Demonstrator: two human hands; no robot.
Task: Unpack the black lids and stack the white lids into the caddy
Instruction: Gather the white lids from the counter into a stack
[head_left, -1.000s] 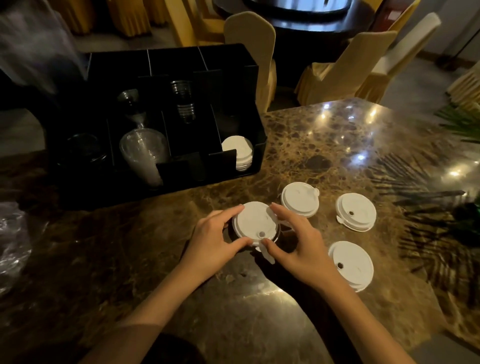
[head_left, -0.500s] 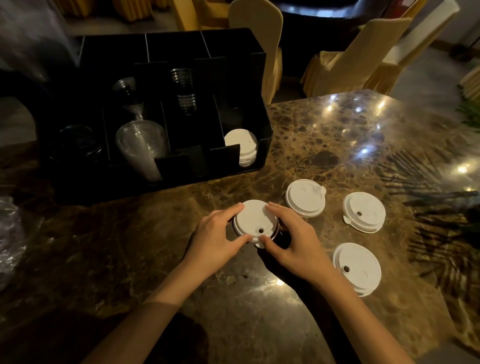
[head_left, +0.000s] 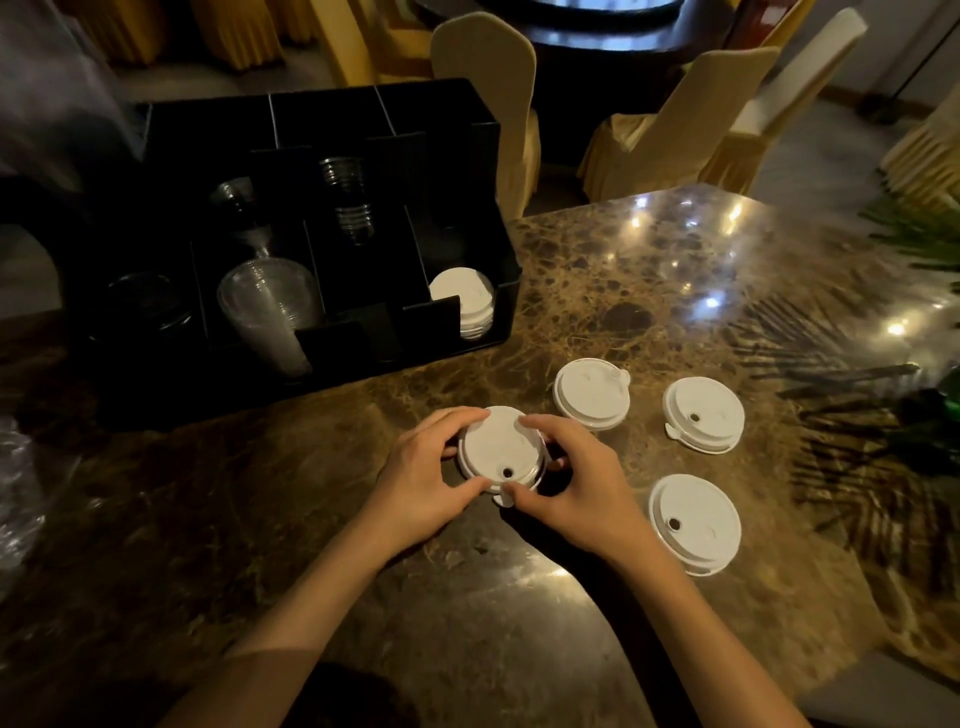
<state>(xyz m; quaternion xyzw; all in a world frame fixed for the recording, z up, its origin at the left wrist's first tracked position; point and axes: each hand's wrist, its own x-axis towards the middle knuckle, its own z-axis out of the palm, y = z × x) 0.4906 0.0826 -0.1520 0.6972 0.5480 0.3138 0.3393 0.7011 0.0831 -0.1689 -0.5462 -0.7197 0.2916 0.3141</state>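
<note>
A person sits at a polished brown marble table (head_left: 649, 291), both bare forearms reaching in from the near edge. The left hand (head_left: 421, 493) and right hand (head_left: 576, 493) together clasp one white lid (head_left: 501, 449), thumbs pinching its near rim and fingers curled over the far rim. The lid lies flat, top face up, right at the table surface. It is round, so it has no long axis, but its small dark sip hole and a little tab both sit at the near edge, pointing toward the person. A darker rim shows just beneath it; I cannot tell what that is.

Taking the held lid as the landmark: a second white lid (head_left: 592, 392) lies flat just beyond and to its right, with its tab at its far right edge. A third lid (head_left: 704, 413) lies further right, sip hole near its middle and tab at its near left edge. A fourth lid (head_left: 693, 522) lies to the right and nearer the person, hole toward its left side.

Beyond and to the left of the held lid stands the black caddy (head_left: 311, 364), divided into compartments. Its rightmost front compartment holds a stack of white lids (head_left: 465, 301) leaning on edge. Compartments further left hold clear plastic cups (head_left: 270, 312). Crumpled clear plastic wrap (head_left: 15, 499) lies far left of the held lid.
</note>
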